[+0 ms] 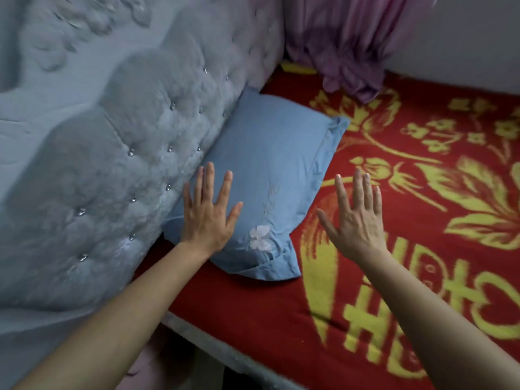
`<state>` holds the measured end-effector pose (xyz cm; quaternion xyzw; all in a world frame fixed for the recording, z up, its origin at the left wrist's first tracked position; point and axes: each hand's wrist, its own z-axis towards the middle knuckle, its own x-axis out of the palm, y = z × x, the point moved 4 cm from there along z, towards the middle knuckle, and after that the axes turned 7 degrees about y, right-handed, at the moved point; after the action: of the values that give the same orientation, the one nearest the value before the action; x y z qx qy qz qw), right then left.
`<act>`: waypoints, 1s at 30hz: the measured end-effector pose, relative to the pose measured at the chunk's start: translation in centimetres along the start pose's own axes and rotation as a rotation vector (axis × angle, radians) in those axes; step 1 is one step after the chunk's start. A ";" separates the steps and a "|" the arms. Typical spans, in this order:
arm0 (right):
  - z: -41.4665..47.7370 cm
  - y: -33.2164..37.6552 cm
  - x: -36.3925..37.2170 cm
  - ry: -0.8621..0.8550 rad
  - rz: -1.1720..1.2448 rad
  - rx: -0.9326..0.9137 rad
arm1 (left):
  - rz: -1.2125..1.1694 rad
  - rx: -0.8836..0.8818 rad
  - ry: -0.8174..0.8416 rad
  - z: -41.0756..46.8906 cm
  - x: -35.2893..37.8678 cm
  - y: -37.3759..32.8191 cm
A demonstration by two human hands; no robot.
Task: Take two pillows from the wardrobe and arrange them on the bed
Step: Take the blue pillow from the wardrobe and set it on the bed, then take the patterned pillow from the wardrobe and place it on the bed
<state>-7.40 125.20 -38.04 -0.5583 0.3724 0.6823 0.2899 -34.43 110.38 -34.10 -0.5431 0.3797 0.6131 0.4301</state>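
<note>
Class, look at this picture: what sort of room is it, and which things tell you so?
Most likely a bedroom: a tufted headboard, a blue pillow leaning against it, and a red floral blanket spread over the bed.

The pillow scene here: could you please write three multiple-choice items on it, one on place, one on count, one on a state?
1. Where does the pillow lie?
A. against the headboard
B. on the floor
C. under the curtain

2. How many pillows show?
A. three
B. one
C. two

3. How is the right hand?
A. gripping the pillow
B. fisted
C. open, over the blanket

Answers: 1 A, its long edge meets the padding; 2 B, only a blue one shows; 3 C, fingers spread, holding nothing, like the left hand.
</note>
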 end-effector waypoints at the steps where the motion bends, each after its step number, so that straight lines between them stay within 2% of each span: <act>1: -1.2 -0.6 -2.1 0.006 -0.004 -0.013 | -0.006 -0.034 -0.041 -1.5 -2.6 -1.6; 4: -4.4 -0.8 -7.4 0.000 -0.006 -0.102 | 0.002 -0.138 -0.138 -6.2 -9.3 -6.0; 8: -7.5 0.3 -14.2 -0.118 0.046 -0.269 | 0.043 -0.245 -0.183 -11.4 -16.9 -9.2; 13: -9.5 2.9 -22.3 -0.234 0.062 -0.383 | 0.091 -0.341 -0.267 -17.5 -26.5 -9.4; 18: -13.7 8.0 -25.7 -0.265 0.077 -0.496 | 0.141 -0.454 -0.385 -27.4 -31.8 -8.9; 24: -23.6 18.8 -26.9 -0.210 0.165 -0.757 | 0.295 -0.618 -0.395 -44.1 -34.1 -8.8; 30: -43.3 29.3 -27.7 -0.179 0.294 -1.060 | 0.396 -0.843 -0.456 -68.3 -37.1 -12.3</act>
<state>-1.83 73.51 -9.88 -0.5097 0.0262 0.8543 -0.0985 1.78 46.63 -5.58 -0.4395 0.0916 0.8853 0.1215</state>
